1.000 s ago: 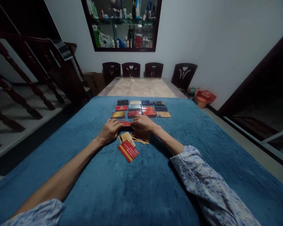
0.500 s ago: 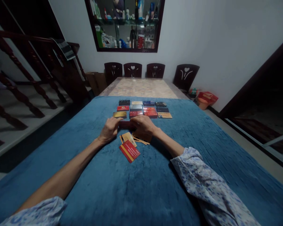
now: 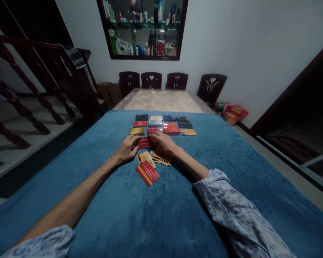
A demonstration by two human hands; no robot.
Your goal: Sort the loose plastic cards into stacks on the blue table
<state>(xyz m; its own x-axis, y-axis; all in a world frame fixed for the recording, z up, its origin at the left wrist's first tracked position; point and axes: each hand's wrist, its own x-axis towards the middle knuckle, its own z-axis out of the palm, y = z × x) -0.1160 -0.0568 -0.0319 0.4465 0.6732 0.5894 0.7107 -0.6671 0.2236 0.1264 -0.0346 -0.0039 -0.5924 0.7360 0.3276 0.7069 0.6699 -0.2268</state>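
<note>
Between my two hands lies a dark red card (image 3: 144, 143), its printed face turned up toward me. My left hand (image 3: 127, 147) grips its left end with thumb and fingers. Fingers of my right hand (image 3: 163, 142) close over its right end, and the thumb is partly hidden. Just nearer to me, several yellow cards (image 3: 161, 157) lie fanned out, partly under the right hand. A red card with a yellow stripe (image 3: 148, 173) overlaps them at the front. Beyond my hands, card stacks stand in rows, among them a red stack (image 3: 171, 128) and a gold stack (image 3: 136, 131).
A blue cloth (image 3: 161, 215) covers the near part of the table, and the marble top (image 3: 164, 100) shows at the far end. Dark chairs (image 3: 177, 80) stand along the far side. A stair railing (image 3: 40, 86) is at the left, a red bag (image 3: 237, 111) on the right.
The dark red card has tipped from edge-on to face up between my hands. My left fingers have shifted, and its thumb now shows lower. The other cards stay put.
</note>
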